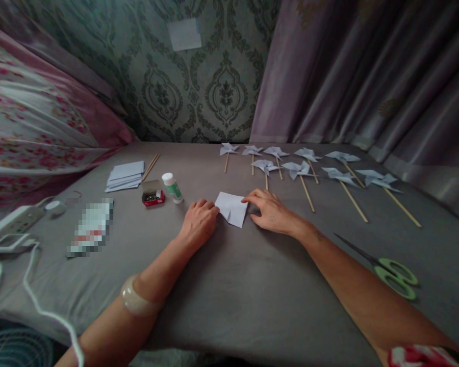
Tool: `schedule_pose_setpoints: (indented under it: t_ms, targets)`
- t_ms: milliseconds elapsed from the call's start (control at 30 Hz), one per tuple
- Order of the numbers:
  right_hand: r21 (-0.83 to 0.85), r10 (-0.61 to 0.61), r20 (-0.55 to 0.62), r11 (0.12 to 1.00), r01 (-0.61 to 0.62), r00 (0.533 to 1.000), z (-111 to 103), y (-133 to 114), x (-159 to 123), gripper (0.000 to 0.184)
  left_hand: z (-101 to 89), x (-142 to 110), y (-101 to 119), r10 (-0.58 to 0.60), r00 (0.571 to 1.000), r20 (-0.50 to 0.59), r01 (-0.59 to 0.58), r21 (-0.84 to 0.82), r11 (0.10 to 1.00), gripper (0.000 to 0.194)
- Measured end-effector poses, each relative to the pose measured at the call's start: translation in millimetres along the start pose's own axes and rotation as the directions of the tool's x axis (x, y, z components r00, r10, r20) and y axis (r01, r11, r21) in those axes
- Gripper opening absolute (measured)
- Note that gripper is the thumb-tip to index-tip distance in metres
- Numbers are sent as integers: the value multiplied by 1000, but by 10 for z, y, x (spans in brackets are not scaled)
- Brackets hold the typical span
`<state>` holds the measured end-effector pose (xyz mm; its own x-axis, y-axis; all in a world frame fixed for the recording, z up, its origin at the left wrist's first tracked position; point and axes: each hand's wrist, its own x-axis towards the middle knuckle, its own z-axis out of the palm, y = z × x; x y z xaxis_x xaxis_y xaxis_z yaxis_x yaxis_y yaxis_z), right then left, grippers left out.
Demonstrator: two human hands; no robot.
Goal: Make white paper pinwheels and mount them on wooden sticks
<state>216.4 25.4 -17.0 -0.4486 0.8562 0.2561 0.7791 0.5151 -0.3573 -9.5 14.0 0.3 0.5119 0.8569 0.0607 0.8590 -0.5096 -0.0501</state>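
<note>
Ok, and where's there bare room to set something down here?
A broad bare patch of gray cloth lies between left forearm and right forearm, nearer you than the white paper. Another is beyond the paper, between glue stick and pinwheels. Crowded: back right, with the pinwheels, and far left, with power strip and cable.

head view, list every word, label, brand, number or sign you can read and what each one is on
No text can be read with certainty.
White tube with a green label: print too small to read.
Red box: pale marking on its side, too small and blurred to read.
Packet on the left: pixelated, with a red band, unreadable.
Right hand: faint marks on its back, no readable characters.
</note>
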Motion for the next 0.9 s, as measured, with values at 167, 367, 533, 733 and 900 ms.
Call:
schedule_pose_setpoints:
  t_ms: [167, 367, 533, 733, 900]
  targets:
    - [-37, -95, 32, 995, 96, 995, -22, -62, -22, 36, 55, 49, -99, 24, 998, -53, -24, -3, 1000, 30]
    - [-82, -194, -19, 978, 191, 981, 36, -25, -12, 24, 144, 129, -193, 66, 993, -96, -68, -19, 997, 32]
    - [-121, -277, -43, 955, 271, 960, 89, -3, -5, 15, 181, 199, -228, 84, 989, -123, -91, -50, 995, 31]
    - [-159, -325, -9, 934, 320, 946, 105, -41, -10, 13, 229, 181, -235, 96, 977, -192, -120, -115, 986, 34]
    - [-114, -325, 28, 939, 326, 945, 115, -39, -21, 16, 229, 89, -142, 143, 955, -261, -190, -163, 968, 31]
